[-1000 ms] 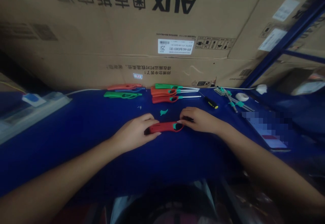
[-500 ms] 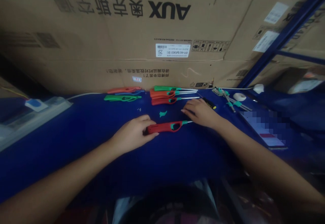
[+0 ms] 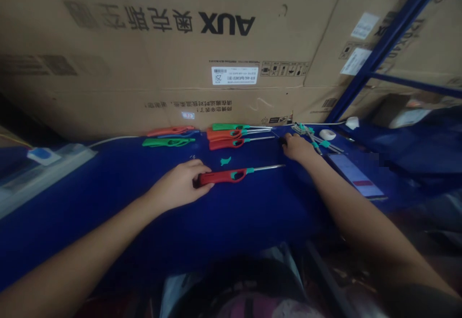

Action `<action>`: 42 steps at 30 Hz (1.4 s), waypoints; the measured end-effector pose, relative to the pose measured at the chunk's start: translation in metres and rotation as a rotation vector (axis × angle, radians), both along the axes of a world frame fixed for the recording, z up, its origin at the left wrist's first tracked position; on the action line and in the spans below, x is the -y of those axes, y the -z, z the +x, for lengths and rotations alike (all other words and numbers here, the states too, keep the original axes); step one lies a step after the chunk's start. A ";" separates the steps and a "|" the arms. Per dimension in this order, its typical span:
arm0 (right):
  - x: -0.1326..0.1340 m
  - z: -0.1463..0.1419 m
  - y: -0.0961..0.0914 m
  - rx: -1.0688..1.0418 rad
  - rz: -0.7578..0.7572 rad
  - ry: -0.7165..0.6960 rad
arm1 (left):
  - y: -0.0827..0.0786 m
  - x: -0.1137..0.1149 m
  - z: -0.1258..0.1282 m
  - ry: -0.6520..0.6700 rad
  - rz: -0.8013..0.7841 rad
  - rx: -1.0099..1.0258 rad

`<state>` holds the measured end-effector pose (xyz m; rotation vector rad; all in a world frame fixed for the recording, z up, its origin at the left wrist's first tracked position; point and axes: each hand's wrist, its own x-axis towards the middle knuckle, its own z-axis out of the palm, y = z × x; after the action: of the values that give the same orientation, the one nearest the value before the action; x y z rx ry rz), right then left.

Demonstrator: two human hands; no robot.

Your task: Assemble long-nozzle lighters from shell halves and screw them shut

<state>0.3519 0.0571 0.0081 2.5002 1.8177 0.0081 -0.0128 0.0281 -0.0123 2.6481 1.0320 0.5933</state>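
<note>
- Closest in, the left grip [image 3: 184,182] is clamping firmly on the rear end of a red lighter [image 3: 219,177], which is lying just to that hand's right, above the blue table [image 3: 234,222].
- And this one is looking close to complete: a metal rod [image 3: 269,167] is sticking out beyond its teal collar [image 3: 250,170], pointing away from the left grip.
- A phone [image 3: 355,176] is resting well to the right of that grip, just right of the other forearm.
- Slightly beyond the left grip, a loose teal piece [image 3: 225,161] is lying on its own, apart from every lighter.
- Over to the right, the right grip [image 3: 299,148] is covering a dark-handled tool [image 3: 282,141], probably a screwdriver; whether the fingers are closing on it, I cannot tell.
- Left of the right grip, a second red lighter [image 3: 221,144], an orange lighter [image 3: 219,134] and a green lighter [image 3: 227,127] are all showing rods, so three are seemingly done.
- Beyond the left grip, a green handle [image 3: 162,142], a blue handle [image 3: 185,134] and an orange-red handle [image 3: 169,131] are showing no rods: apparently unfinished.
- Just beyond the right grip, loose rods [image 3: 315,139] with teal ends are lying spare.
</note>
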 end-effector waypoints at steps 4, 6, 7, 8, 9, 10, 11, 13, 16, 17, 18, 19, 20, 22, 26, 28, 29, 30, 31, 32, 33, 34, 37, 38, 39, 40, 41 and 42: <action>-0.002 0.002 0.000 -0.017 -0.019 -0.007 | 0.001 -0.001 -0.002 0.004 0.017 0.005; -0.004 0.004 0.001 -0.025 -0.019 -0.002 | 0.001 -0.002 -0.003 0.004 0.022 0.000; -0.005 0.004 0.002 -0.029 -0.016 0.002 | 0.001 -0.002 -0.003 0.004 0.025 -0.002; -0.006 0.005 0.003 -0.035 -0.009 0.004 | 0.001 -0.002 -0.003 0.004 0.027 -0.001; -0.006 0.006 0.005 -0.041 0.000 0.005 | 0.000 -0.002 -0.003 0.006 0.028 0.001; -0.007 0.007 0.006 -0.049 0.013 0.004 | 0.000 -0.001 -0.002 0.006 0.027 0.004; -0.008 0.007 0.007 -0.059 0.031 0.002 | -0.001 -0.001 -0.002 0.006 0.022 0.005; -0.009 0.008 0.010 -0.080 0.087 -0.004 | -0.003 0.000 -0.002 0.006 0.006 0.002; -0.010 0.009 0.011 -0.113 0.212 -0.023 | -0.006 0.003 -0.001 0.007 -0.014 -0.016; -0.011 0.010 0.011 -0.123 0.260 -0.032 | -0.006 0.004 -0.001 0.010 -0.019 -0.022; -0.011 0.011 0.010 -0.134 0.309 -0.040 | -0.007 0.004 0.000 0.013 -0.022 -0.025; -0.011 0.012 0.008 -0.146 0.361 -0.047 | -0.007 0.005 0.000 0.017 -0.026 -0.026; -0.011 0.013 0.007 -0.158 0.416 -0.052 | -0.008 0.006 0.000 0.022 -0.030 -0.027; -0.011 0.015 0.003 -0.186 0.529 -0.059 | -0.008 0.006 0.001 0.027 -0.039 -0.028; -0.012 0.017 -0.001 -0.258 0.718 -0.064 | -0.010 0.008 0.002 0.019 -0.074 -0.034; -0.012 0.017 -0.001 -0.317 0.797 -0.066 | -0.011 0.009 0.003 0.015 -0.097 -0.044; -0.012 0.017 0.000 -0.368 0.856 -0.069 | -0.012 0.010 0.004 0.016 -0.104 -0.048; -0.012 0.016 0.000 -0.436 0.929 -0.074 | -0.012 0.011 0.005 0.020 -0.110 -0.050; -0.012 0.014 0.000 -0.518 1.008 -0.084 | -0.012 0.012 0.006 0.024 -0.114 -0.050; -0.011 0.011 -0.001 -0.610 1.082 -0.099 | -0.013 0.013 0.006 0.026 -0.119 -0.050; -0.010 0.008 -0.001 -0.703 1.137 -0.116 | -0.013 0.015 0.008 0.025 -0.124 -0.048; -0.009 0.003 -0.002 -0.790 1.162 -0.138 | -0.013 0.017 0.009 0.024 -0.130 -0.048; -0.004 -0.020 -0.004 -1.047 1.081 -0.231 | -0.011 0.023 0.012 0.022 -0.146 -0.051; -0.002 -0.030 -0.004 -1.121 1.021 -0.268 | -0.010 0.024 0.013 0.022 -0.146 -0.050; 0.001 -0.041 -0.003 -1.188 0.950 -0.306 | -0.009 0.026 0.014 0.018 -0.143 -0.051; 0.003 -0.053 -0.001 -1.256 0.866 -0.356 | -0.008 0.027 0.015 0.014 -0.139 -0.052; 0.005 -0.065 0.000 -1.315 0.797 -0.410 | -0.007 0.027 0.016 0.007 -0.134 -0.053; 0.007 -0.078 0.002 -1.368 0.716 -0.471 | -0.006 0.028 0.016 0.000 -0.128 -0.054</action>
<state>0.2744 0.0498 0.0061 2.4701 3.2851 -1.6623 0.0032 0.0005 -0.0061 2.5645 1.0486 0.4423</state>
